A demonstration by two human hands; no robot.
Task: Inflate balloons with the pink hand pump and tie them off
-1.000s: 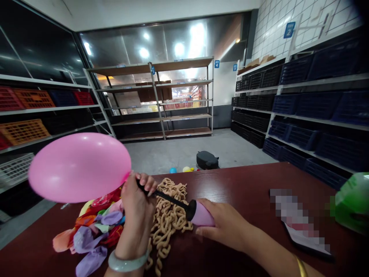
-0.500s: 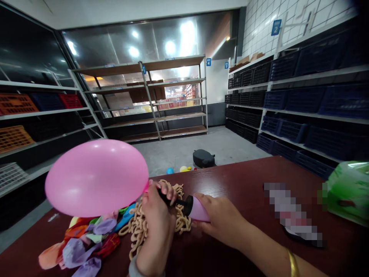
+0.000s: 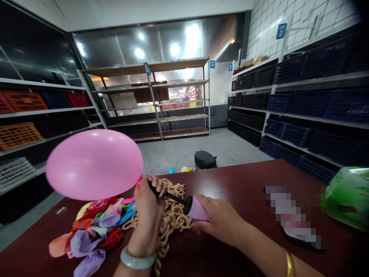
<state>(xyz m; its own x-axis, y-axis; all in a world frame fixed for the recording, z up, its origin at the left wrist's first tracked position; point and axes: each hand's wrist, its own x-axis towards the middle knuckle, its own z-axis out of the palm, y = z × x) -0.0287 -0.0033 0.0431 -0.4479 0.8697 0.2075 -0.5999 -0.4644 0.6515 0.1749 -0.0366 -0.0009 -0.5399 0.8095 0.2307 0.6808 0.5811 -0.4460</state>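
A large inflated pink balloon [image 3: 95,163] is up at the left, over the table's edge. My left hand [image 3: 148,196] is closed round its neck and the black end of a hand balloon pump. From there a thin black rod runs to the pump's pink barrel [image 3: 198,209], which my right hand [image 3: 217,219] grips. Beneath and beside my left hand lies a heap of tan, cord-like loops [image 3: 173,215]. Left of my left wrist is a loose pile of uninflated balloons [image 3: 86,242] in several colours.
The dark red table [image 3: 230,184] also carries a blurred-out flat object [image 3: 294,219] and a green plastic pack [image 3: 348,196] at the right. Beyond, a dark bag [image 3: 205,159] and small balloons [image 3: 184,169] lie on the floor. Shelves [image 3: 184,115] with crates [image 3: 291,130] line the room.
My left hand has drawn left, away from the right one, and more of the pump's black rod shows. The balloon has risen slightly. The view has shifted a little.
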